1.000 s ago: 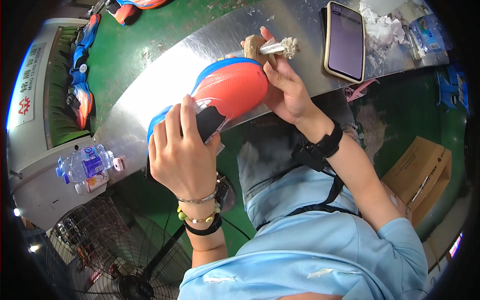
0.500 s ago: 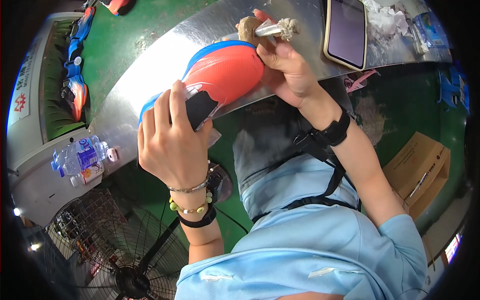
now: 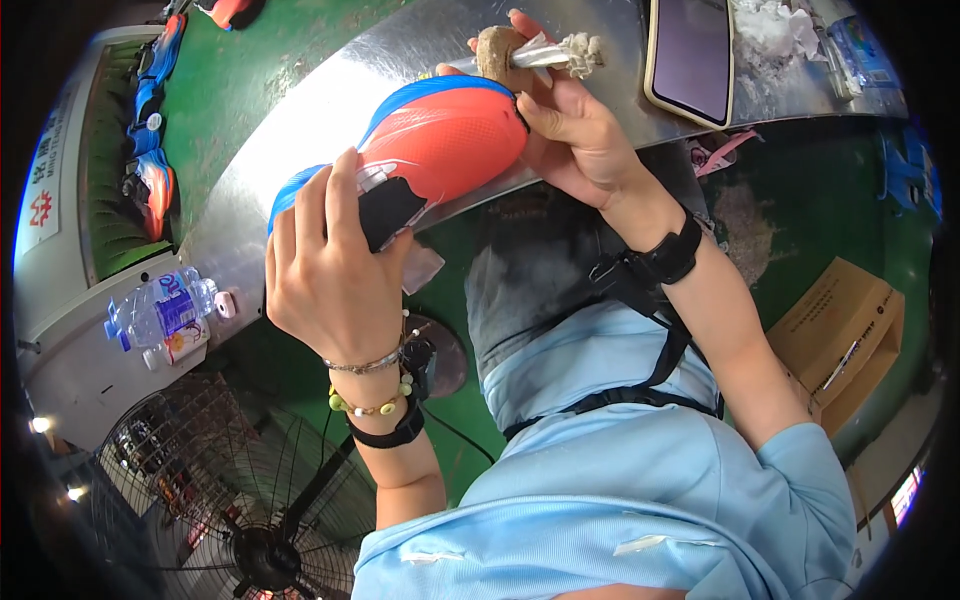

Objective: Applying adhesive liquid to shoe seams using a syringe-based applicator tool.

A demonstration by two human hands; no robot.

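A shoe (image 3: 450, 150) with an orange-red upper, blue sole and black collar is tipped on its side over the metal table's near edge. My left hand (image 3: 325, 260) is closed around its heel end, fingers across the side and collar. At the toe, my right hand (image 3: 580, 140) presses its thumb near the shoe's tip. Its other fingers are partly hidden behind a tan rounded block (image 3: 497, 58) and a stick wrapped in white cloth with a frayed end (image 3: 560, 55); both sit in that hand beside the toe.
A phone (image 3: 690, 60) and crumpled white tissue (image 3: 775, 35) lie on the table (image 3: 300, 120) to the right. A water bottle (image 3: 165, 305) lies at left, above a fan (image 3: 250, 520). Several shoes line a green conveyor (image 3: 115, 220) at far left. A cardboard box (image 3: 840, 340) stands at right.
My left hand and the heel of the shoe have shifted slightly left and down. The right hand keeps nearly the same place with the block and stick.
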